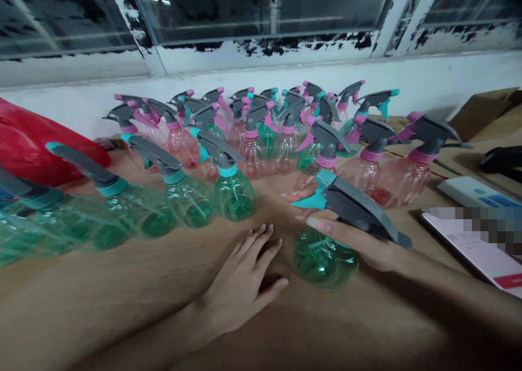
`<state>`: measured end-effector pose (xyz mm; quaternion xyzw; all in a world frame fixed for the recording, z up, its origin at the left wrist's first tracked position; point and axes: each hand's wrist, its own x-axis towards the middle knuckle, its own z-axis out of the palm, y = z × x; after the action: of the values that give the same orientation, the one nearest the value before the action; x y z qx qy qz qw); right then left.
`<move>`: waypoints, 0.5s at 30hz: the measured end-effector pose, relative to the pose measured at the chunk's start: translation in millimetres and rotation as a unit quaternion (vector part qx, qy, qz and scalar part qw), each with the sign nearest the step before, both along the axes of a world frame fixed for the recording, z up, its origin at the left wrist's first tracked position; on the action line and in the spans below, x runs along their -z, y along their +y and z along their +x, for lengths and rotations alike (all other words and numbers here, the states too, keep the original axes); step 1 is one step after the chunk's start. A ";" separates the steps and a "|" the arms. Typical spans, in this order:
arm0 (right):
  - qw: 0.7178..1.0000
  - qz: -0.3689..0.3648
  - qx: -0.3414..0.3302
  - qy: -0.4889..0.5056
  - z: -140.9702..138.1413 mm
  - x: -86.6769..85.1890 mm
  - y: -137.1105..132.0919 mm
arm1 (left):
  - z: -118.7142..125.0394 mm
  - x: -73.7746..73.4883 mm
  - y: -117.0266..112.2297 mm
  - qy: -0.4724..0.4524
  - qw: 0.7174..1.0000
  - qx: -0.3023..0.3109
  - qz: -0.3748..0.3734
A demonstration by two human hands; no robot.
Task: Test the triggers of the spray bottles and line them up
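Observation:
My right hand [367, 246] grips a green spray bottle [324, 259] by its neck, below the grey head with the teal nozzle and trigger. Its thumb lies across the near side, and the other fingers are mostly hidden behind the bottle. My left hand [240, 284] rests palm down on the brown tabletop with its fingers stretched out, holding nothing. Just beyond its fingertips stands another green spray bottle [234, 197] with a teal collar, at the end of a row that runs off to the left.
Many pink spray bottles [253, 156], mixed with some green ones, crowd the back below the window wall. A red plastic bag [44, 142] sits at the left. On the right are a phone [468, 246], a white box [473, 191] and brown cardboard [485, 112].

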<state>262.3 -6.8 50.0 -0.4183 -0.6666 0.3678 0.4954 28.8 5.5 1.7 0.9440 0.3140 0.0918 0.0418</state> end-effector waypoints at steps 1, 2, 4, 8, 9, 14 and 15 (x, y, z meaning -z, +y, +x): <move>1.000 -0.007 0.007 0.001 0.4 1.1 -0.1 | 0.1 -0.3 0.1 0.003 1.000 -0.001 0.000; 1.000 -0.010 0.011 0.000 0.9 1.9 -0.1 | 0.2 -0.6 0.0 0.005 1.000 -0.002 0.000; 1.000 -0.006 0.000 -0.009 1.8 2.8 0.6 | 0.3 -0.9 -0.3 0.005 1.000 -0.001 0.002; 0.999 0.006 -0.024 -0.024 2.8 2.0 2.4 | 0.5 -0.2 -1.1 -0.006 1.000 0.004 0.007; 0.999 0.006 -0.022 -0.022 2.6 1.7 2.5 | 0.5 0.1 -1.2 -0.007 1.000 0.004 0.007; 1.000 0.004 -0.023 -0.007 0.5 0.0 1.4 | 0.4 0.5 -0.9 -0.007 1.000 0.002 0.003; 1.000 0.005 -0.025 -0.009 -0.1 -0.7 1.4 | 0.4 0.4 -0.7 -0.007 1.000 0.002 0.003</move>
<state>262.2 -5.3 50.7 -0.4019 -0.6831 0.3732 0.4822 29.1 4.7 1.2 0.9442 0.3113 0.0994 0.0416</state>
